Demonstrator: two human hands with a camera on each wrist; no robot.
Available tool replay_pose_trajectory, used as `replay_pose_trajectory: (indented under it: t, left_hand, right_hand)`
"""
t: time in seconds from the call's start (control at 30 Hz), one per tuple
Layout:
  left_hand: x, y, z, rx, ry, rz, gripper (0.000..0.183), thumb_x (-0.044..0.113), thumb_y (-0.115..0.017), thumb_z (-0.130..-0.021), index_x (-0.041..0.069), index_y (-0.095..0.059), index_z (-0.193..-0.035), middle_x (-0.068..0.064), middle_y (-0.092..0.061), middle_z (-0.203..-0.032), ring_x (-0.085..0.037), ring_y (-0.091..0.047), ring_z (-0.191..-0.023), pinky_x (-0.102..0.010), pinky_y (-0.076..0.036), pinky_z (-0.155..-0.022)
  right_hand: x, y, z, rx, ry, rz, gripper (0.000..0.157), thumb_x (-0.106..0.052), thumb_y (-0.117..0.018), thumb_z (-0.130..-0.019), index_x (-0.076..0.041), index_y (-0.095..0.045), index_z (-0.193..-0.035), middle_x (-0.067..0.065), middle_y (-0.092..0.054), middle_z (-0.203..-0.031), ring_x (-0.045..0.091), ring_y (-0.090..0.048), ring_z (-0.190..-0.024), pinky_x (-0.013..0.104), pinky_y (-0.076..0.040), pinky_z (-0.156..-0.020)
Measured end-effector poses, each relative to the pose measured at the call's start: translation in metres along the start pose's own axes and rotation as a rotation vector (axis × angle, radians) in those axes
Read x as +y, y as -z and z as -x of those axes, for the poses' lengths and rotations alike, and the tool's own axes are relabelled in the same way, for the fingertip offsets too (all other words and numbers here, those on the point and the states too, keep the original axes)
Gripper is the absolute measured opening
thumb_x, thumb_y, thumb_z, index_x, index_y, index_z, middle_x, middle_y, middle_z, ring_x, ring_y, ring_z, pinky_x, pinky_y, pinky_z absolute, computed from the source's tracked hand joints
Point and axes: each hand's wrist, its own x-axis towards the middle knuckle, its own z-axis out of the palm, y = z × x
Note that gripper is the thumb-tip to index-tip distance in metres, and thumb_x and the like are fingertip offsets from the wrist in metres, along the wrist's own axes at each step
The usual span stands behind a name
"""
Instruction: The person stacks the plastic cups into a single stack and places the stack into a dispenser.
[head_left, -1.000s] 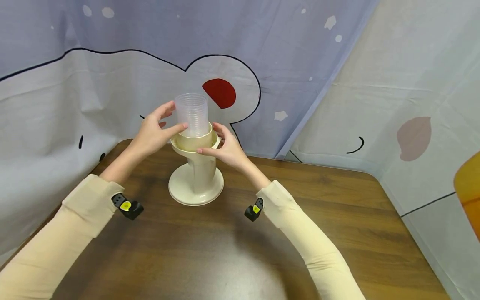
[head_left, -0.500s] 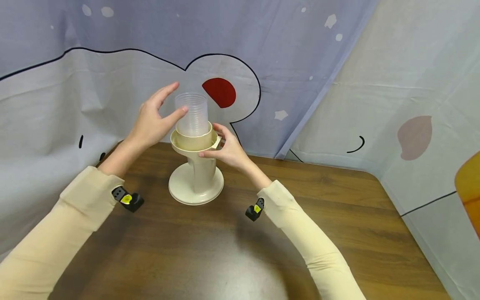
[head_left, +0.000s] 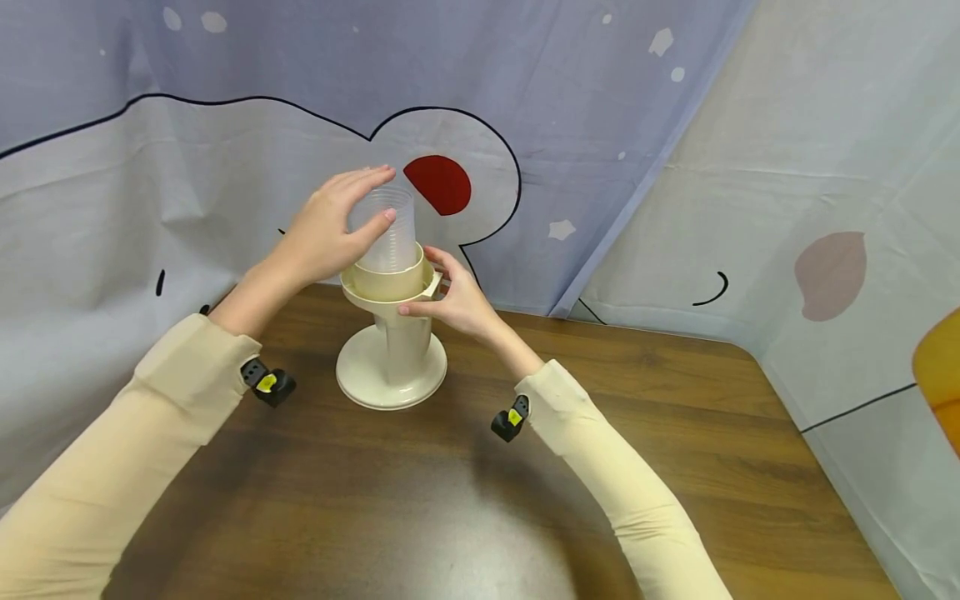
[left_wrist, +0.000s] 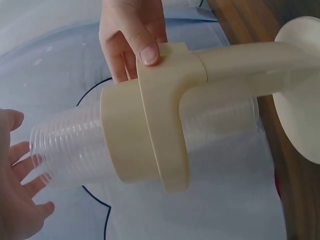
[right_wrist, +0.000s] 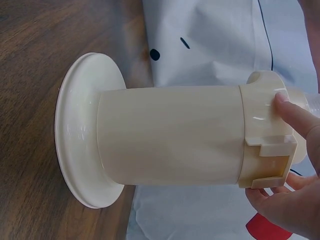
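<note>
A stack of clear plastic cups (head_left: 397,237) stands in the top of a cream cup dispenser (head_left: 408,350) with a round base. My left hand (head_left: 322,229) is at the upper end of the stack, its fingers extended above and beside the rim. In the left wrist view the left hand (left_wrist: 20,185) has its fingers spread around the cups' end; whether they touch is hard to tell. My right hand (head_left: 461,300) holds the dispenser's collar (right_wrist: 265,115) between thumb and fingers. Through the dispenser's open side, the left wrist view shows the stack's lower part.
The dispenser rests on a brown wooden table (head_left: 420,500) near its back edge. Behind it hangs a printed curtain (head_left: 262,183) in grey-purple and white, with a red patch. Each wrist carries a small black camera (head_left: 273,387).
My left hand lifted off the side of the cups, rose, then moved right over the top of the stack. The right thumb shifted slightly on the collar; the dispenser stayed in place.
</note>
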Motion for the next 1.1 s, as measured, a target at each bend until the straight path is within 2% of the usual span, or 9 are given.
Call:
replay_pose_trajectory:
  t: [0.17,0.33,0.67,0.87,1.1]
  left_hand:
    - [0.001,-0.003,-0.003,-0.083,-0.003,-0.103,0.051,0.030,-0.053,-0.096,0.008,-0.046,-0.142,-0.011,-0.044,-0.148,-0.031,-0.033,-0.141,-0.050,-0.019,-0.120]
    - [0.000,-0.006,-0.004,-0.138,0.000,-0.167,0.052,0.034,-0.050,-0.097,0.012,-0.044,-0.144,-0.009,-0.041,-0.150,-0.031,-0.032,-0.142,-0.055,-0.017,-0.119]
    - [0.000,-0.010,-0.005,-0.169,-0.024,-0.197,0.050,0.033,-0.051,-0.097,0.013,-0.046,-0.143,-0.011,-0.043,-0.149,-0.035,-0.032,-0.141,-0.058,-0.019,-0.117]
    - [0.003,-0.011,-0.005,-0.193,-0.019,-0.205,0.050,0.032,-0.052,-0.096,0.014,-0.046,-0.143,-0.011,-0.042,-0.150,-0.036,-0.031,-0.141,-0.057,-0.025,-0.115]
    - [0.002,-0.012,-0.003,-0.231,-0.007,-0.204,0.051,0.031,-0.051,-0.096,0.014,-0.045,-0.144,-0.011,-0.041,-0.150,-0.035,-0.029,-0.143,-0.060,-0.027,-0.113]
  right_hand:
    - [0.000,0.000,0.000,0.000,-0.001,0.013,0.089,-0.012,-0.081,-0.075,-0.006,-0.031,-0.148,0.009,-0.039,-0.148,0.025,-0.050,-0.125,0.037,-0.046,-0.104]
    - [0.001,0.000,0.000,0.005,0.000,0.008,0.088,-0.011,-0.081,-0.075,-0.006,-0.031,-0.147,0.009,-0.040,-0.148,0.024,-0.050,-0.124,0.037,-0.045,-0.104]
    - [0.000,0.000,0.001,0.002,-0.013,0.005,0.089,-0.014,-0.082,-0.075,-0.007,-0.031,-0.147,0.008,-0.039,-0.149,0.024,-0.050,-0.126,0.037,-0.044,-0.106]
    - [0.000,0.000,0.002,-0.002,-0.016,0.011,0.090,-0.015,-0.082,-0.074,-0.009,-0.031,-0.148,0.006,-0.038,-0.149,0.024,-0.049,-0.126,0.038,-0.044,-0.106]
    - [0.001,0.001,0.001,-0.001,-0.018,0.025,0.090,-0.016,-0.082,-0.075,-0.009,-0.030,-0.148,0.007,-0.038,-0.150,0.024,-0.048,-0.127,0.039,-0.044,-0.106]
